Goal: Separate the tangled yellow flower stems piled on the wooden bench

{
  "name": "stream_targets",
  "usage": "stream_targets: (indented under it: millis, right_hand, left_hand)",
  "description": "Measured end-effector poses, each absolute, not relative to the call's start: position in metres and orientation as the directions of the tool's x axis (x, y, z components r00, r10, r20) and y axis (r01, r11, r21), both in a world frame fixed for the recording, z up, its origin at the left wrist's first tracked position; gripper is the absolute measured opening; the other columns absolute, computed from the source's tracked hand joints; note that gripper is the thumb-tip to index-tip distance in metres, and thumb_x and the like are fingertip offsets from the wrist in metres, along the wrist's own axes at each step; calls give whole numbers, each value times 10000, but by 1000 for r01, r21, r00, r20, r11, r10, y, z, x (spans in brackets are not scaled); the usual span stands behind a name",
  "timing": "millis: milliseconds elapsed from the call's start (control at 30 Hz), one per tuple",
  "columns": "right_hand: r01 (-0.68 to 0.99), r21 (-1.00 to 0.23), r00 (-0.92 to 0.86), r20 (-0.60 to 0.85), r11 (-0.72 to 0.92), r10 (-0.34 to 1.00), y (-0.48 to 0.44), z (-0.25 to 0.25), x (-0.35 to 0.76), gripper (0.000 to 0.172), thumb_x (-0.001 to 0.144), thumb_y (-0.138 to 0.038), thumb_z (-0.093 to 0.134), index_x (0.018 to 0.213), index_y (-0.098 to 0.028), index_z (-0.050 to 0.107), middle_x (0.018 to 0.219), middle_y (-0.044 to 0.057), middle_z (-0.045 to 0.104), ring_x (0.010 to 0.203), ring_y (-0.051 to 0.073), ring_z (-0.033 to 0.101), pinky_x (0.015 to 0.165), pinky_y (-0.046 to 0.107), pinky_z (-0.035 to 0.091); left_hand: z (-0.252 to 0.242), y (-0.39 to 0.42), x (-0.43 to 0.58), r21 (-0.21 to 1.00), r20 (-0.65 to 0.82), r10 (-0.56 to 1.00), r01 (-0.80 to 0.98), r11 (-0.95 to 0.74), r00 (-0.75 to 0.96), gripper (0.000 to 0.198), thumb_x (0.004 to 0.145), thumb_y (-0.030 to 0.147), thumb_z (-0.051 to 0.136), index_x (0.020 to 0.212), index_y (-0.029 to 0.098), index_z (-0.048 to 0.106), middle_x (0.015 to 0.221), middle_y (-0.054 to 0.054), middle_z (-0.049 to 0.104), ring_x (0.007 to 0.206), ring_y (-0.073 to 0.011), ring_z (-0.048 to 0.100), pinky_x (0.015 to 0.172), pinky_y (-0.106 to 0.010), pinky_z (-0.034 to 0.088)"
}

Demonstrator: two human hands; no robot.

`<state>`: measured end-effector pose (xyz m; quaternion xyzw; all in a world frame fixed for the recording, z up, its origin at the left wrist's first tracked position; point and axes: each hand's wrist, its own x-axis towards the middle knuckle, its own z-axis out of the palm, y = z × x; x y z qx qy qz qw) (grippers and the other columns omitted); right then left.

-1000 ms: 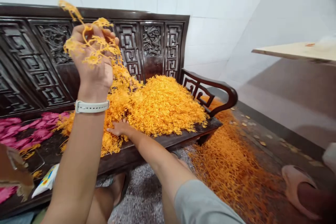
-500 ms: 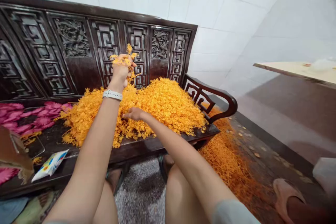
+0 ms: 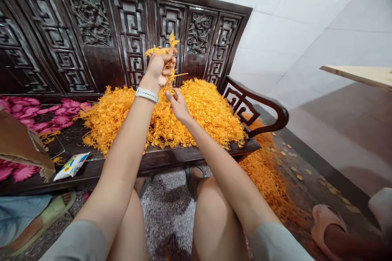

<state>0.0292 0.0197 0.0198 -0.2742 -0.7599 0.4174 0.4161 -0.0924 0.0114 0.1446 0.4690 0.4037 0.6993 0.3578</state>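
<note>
My left hand [image 3: 161, 67], with a white watch band [image 3: 147, 94] at the wrist, is raised above the bench seat. Its fingers are closed around a small bunch of frilly orange-yellow flowers [image 3: 173, 41], which stick out above and below the fist. Just beneath it, my right hand [image 3: 178, 104] has its thumb and fingertips at the lower end of the bunch, closed on orange flower bits that partly blend with the background. Behind and below both hands spreads a large heap of the same orange-yellow flowers [image 3: 211, 110] on the dark carved bench [image 3: 171, 158].
Pink flowers [image 3: 61, 120], a cardboard box [image 3: 23, 142] and a white packet [image 3: 72, 166] lie on the left of the bench. Orange strands [image 3: 263, 175] cover the floor past the armrest [image 3: 280, 112]. Another person's foot [image 3: 329, 224] is at right. A pale tabletop [image 3: 361, 75] juts in.
My right hand has risen from the flower heap to just under my left hand. My left hand still grips its bunch. The view has tilted down and shifted somewhat.
</note>
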Motion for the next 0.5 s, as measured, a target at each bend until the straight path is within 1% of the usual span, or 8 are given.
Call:
stream_targets:
  millis: [100, 133, 200, 300, 367, 400, 433, 500]
  right_hand:
    - [6, -887, -431, 414, 461, 802, 21, -3, 30, 286, 1005, -530, 579, 1040, -255, 506, 716, -43, 429, 622, 145, 413, 607, 297, 337]
    - [28, -882, -438, 413, 471, 799, 21, -8, 31, 260, 1002, -501, 585, 1014, -258, 492, 694, -51, 411, 611, 145, 404, 611, 299, 324]
    - [118, -849, -467, 410, 515, 784, 18, -16, 33, 222, 1018, -461, 563, 979, -260, 478, 670, -54, 402, 616, 150, 411, 637, 306, 313]
    - [270, -766, -504, 403, 583, 764, 11, -23, 32, 221, 1039, -430, 537, 925, -252, 471, 677, -44, 435, 648, 159, 433, 678, 314, 304]
    - [330, -730, -506, 398, 598, 765, 8, -26, 30, 218, 1038, -401, 542, 900, -245, 475, 691, -37, 463, 660, 160, 445, 690, 315, 303]
    - [337, -735, -503, 388, 589, 772, 6, -26, 28, 214, 1035, -391, 547, 896, -244, 477, 690, -38, 466, 656, 159, 445, 686, 315, 302]
    - [325, -753, -498, 379, 573, 780, 5, -26, 27, 219, 1033, -390, 552, 889, -243, 475, 687, -39, 462, 649, 158, 445, 679, 315, 303]
    - [247, -803, -485, 382, 543, 786, 2, -21, 25, 248, 1030, -411, 567, 877, -243, 467, 686, -41, 452, 639, 155, 448, 663, 316, 313]
  left_hand:
    - [147, 11, -91, 879, 450, 826, 5, -477, -340, 254, 955, 477, 731, 945, 231, 668, 699, -28, 653, 591, -116, 592, 424, -208, 332]
    - [147, 11, -93, 863, 491, 799, 67, -501, -347, 252, 931, 474, 755, 935, 233, 679, 714, -37, 665, 609, -126, 608, 444, -215, 371]
    - [147, 9, -100, 825, 564, 752, 191, -532, -341, 241, 880, 463, 796, 926, 244, 707, 741, -54, 685, 661, -159, 647, 491, -245, 443]
    - [147, 6, -113, 784, 610, 733, 363, -504, -300, 229, 833, 452, 806, 962, 271, 752, 778, -71, 709, 776, -236, 689, 570, -321, 528]
    - [146, 5, -121, 722, 647, 713, 518, -458, -270, 190, 817, 403, 793, 944, 263, 770, 833, -88, 733, 883, -284, 697, 675, -388, 578]
    - [146, 4, -126, 674, 673, 690, 604, -425, -266, 154, 819, 365, 773, 919, 249, 773, 874, -103, 745, 932, -302, 694, 746, -422, 591]
    - [145, 5, -131, 627, 702, 657, 676, -386, -276, 124, 832, 329, 736, 900, 232, 772, 920, -121, 754, 974, -317, 689, 821, -454, 589]
    - [143, 6, -146, 549, 720, 656, 763, -341, -226, 187, 893, 296, 637, 983, 202, 770, 1069, -161, 757, 1099, -352, 666, 974, -513, 545]
